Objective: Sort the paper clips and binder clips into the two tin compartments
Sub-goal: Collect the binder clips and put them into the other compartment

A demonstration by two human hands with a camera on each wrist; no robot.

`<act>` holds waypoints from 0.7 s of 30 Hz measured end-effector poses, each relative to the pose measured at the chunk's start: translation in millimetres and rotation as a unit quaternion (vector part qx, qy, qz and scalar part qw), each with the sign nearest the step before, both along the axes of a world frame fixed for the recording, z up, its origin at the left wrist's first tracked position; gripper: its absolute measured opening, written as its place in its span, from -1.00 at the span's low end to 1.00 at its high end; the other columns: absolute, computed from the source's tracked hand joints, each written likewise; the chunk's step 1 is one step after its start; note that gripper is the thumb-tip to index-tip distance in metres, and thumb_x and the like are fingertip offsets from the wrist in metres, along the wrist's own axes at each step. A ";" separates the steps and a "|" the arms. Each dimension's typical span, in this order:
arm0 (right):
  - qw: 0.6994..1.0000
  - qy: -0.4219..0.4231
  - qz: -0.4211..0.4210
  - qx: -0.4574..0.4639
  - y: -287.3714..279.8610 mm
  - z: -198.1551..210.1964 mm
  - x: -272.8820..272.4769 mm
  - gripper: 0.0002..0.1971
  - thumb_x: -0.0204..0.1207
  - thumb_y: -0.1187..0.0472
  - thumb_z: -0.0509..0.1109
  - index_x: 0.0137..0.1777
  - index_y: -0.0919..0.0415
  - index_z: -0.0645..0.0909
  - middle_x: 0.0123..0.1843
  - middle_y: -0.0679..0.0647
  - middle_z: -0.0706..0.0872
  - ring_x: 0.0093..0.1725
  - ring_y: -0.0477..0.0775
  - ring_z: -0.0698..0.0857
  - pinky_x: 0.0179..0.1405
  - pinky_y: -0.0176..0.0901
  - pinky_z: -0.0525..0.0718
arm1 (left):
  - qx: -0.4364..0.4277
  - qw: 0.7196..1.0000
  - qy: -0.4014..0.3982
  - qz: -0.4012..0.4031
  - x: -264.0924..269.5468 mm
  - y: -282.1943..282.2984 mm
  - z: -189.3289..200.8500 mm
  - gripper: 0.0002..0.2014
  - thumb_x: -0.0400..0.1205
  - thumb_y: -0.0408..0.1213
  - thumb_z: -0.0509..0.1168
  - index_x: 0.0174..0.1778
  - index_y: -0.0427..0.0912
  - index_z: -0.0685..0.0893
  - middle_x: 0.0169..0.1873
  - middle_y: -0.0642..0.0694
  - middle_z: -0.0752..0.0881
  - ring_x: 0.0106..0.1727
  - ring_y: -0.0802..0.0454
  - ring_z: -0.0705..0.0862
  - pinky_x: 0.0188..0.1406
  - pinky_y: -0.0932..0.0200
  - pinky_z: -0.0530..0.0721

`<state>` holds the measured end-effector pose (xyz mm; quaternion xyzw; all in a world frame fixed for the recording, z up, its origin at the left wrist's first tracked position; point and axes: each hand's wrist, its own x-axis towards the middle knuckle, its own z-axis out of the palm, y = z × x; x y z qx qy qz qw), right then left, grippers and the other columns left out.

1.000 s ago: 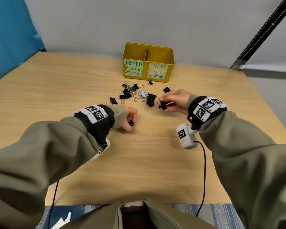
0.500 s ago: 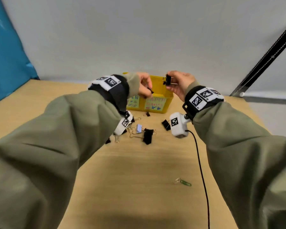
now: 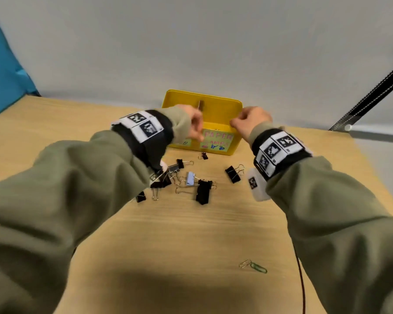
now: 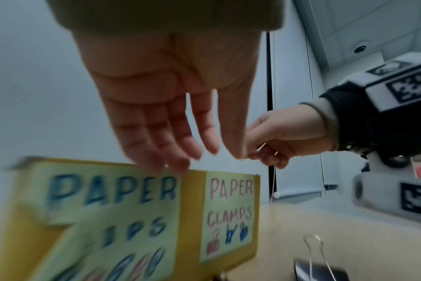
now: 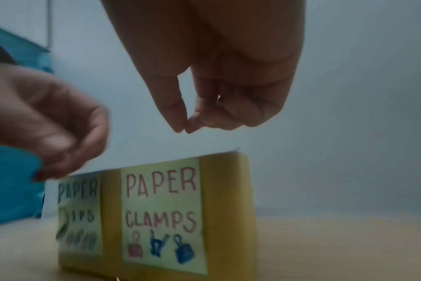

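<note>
Clips lie scattered on the tabletop [image 3: 191,234] just in front of the yellow tin [image 3: 234,141], which stands at twelve o'clock near the far edge. About seven black binder clips [image 3: 203,191] and one pale blue binder clip [image 3: 190,177] can be counted, some hidden under the left sleeve. Two paper clips [image 3: 253,266] lie apart at five o'clock, with bare wood around them. Left hand [image 4: 171,114] hangs over the tin's front rim, fingers straight, holding nothing. Right hand [image 5: 219,91] hovers above the right compartment, fingertips pinched together; what they grasp cannot be told.
</note>
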<state>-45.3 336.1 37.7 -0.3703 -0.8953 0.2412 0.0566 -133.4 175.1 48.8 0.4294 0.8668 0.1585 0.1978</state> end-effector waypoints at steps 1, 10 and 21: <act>0.998 -0.054 0.023 0.029 -1.6 0.3 10.5 -0.76 0.48 -0.02 0.36 0.02 0.10 0.63 -0.11 0.05 0.65 -0.01 0.14 0.65 0.23 0.11 0.62 | -0.071 0.997 0.001 -0.019 2.9 -14.9 -5.1 -0.71 0.50 -0.10 0.42 0.06 -0.13 0.61 -0.07 -0.03 0.62 -0.06 0.01 0.58 0.00 0.13 0.55; 0.890 -0.426 0.156 0.044 -63.2 -39.1 54.9 0.11 0.12 -0.58 0.28 0.64 -0.17 -0.04 0.66 0.13 0.13 0.61 0.33 0.22 0.52 0.47 0.11 | -0.355 0.934 0.004 0.028 24.4 -74.8 -55.4 0.09 0.31 0.13 0.49 0.62 0.20 -0.10 0.54 -0.23 0.17 0.50 -0.31 0.32 0.49 -0.27 0.35; 0.934 -0.298 0.197 0.011 -107.0 -58.2 37.5 -0.29 0.48 -0.12 0.27 0.59 -0.28 0.04 0.50 0.15 0.29 0.49 0.31 0.37 0.44 0.41 0.30 | -0.146 0.972 -0.115 0.147 35.0 -50.1 -79.3 -0.46 0.59 -0.37 0.28 0.48 0.03 0.33 0.47 -0.25 0.26 0.40 -0.36 0.40 0.27 -0.09 0.48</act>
